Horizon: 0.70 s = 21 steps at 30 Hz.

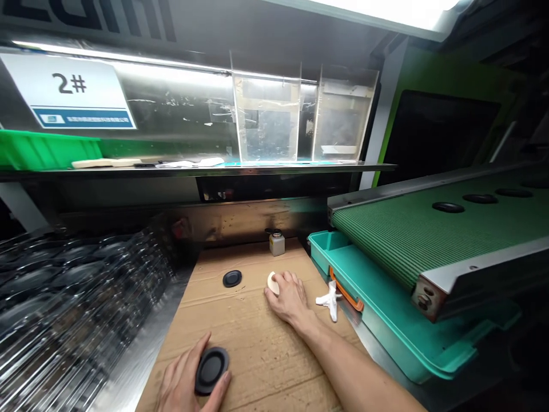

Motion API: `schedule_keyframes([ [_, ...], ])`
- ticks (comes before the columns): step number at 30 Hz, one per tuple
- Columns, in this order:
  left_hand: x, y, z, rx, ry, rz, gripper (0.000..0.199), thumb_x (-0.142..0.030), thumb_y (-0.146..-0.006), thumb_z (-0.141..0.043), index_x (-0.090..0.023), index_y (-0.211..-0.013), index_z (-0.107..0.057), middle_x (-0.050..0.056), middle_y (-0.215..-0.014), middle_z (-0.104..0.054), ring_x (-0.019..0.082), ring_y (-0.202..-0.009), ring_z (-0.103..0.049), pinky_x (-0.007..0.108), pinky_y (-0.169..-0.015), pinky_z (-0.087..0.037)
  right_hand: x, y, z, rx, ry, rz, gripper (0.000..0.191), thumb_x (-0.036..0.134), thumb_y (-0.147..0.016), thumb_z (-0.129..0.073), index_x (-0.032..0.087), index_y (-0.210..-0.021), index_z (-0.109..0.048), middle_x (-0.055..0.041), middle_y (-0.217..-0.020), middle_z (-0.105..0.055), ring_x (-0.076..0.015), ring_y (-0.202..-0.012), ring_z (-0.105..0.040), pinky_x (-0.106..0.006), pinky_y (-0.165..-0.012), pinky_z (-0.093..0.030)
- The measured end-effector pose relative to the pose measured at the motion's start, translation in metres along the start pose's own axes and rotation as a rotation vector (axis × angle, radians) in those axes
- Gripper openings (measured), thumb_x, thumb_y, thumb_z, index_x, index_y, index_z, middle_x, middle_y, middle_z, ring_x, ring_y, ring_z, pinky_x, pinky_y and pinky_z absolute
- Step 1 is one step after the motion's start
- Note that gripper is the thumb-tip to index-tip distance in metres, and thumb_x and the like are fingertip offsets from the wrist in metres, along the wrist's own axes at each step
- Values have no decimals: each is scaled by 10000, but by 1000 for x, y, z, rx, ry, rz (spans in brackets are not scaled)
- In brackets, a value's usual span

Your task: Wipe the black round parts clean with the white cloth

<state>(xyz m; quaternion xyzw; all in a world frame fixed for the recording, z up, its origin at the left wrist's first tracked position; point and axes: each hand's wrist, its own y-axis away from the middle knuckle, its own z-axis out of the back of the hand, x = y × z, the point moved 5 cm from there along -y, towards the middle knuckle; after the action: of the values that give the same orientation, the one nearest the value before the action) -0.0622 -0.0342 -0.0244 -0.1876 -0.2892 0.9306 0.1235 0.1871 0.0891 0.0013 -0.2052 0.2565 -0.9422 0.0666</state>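
Observation:
My left hand (189, 377) grips a black round disc (212, 369) with a raised ring, between thumb and fingers, low over the cardboard sheet (253, 337). My right hand (289, 294) has its fingers closed on a small cream-white round pad (273, 283) at the cardboard. Part of that pad is hidden under the fingers. A second black disc (232, 278) lies flat on the cardboard, left of my right hand. Beyond this hand stands a small whitish bottle (277, 243) with a dark top. To its right lies a crumpled white cloth (330, 300).
A green conveyor belt (398, 229) carrying several black discs (448, 207) runs along the right, above a teal tray (398, 337). Stacked clear plastic trays (64, 303) fill the left. A metal shelf (257, 170) crosses the back, with a green bin (47, 150) on it.

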Motion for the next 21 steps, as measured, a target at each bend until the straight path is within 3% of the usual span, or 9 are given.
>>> schedule_keyframes([
  [6,-5,0,3,36,21,48,620,-475,-823,-561,-212,-1357,-386,51,-1300,-529,231,-1190,-496,372,-973,-442,2,-1,2,-24,-34,-3,325,491,-867,-493,239,-1054,-578,-62,-1050,-545,-228,-978,-455,-345,-848,-313],
  [16,-9,5,5,118,39,79,610,-456,-851,-524,-213,-1388,-369,43,-1313,-506,220,-1212,-444,388,-1021,-395,3,2,0,54,54,28,258,397,-856,-495,228,-1028,-587,-65,-957,-576,-239,-944,-474,-354,-826,-318],
  [21,-6,9,1,172,98,137,578,-424,-877,-482,-202,-1396,-361,55,-1296,-502,212,-1240,-406,388,-1053,-358,6,1,9,-64,-19,50,340,398,-899,-436,207,-1147,-568,-86,-1094,-572,-232,-989,-469,-352,-878,-320],
])
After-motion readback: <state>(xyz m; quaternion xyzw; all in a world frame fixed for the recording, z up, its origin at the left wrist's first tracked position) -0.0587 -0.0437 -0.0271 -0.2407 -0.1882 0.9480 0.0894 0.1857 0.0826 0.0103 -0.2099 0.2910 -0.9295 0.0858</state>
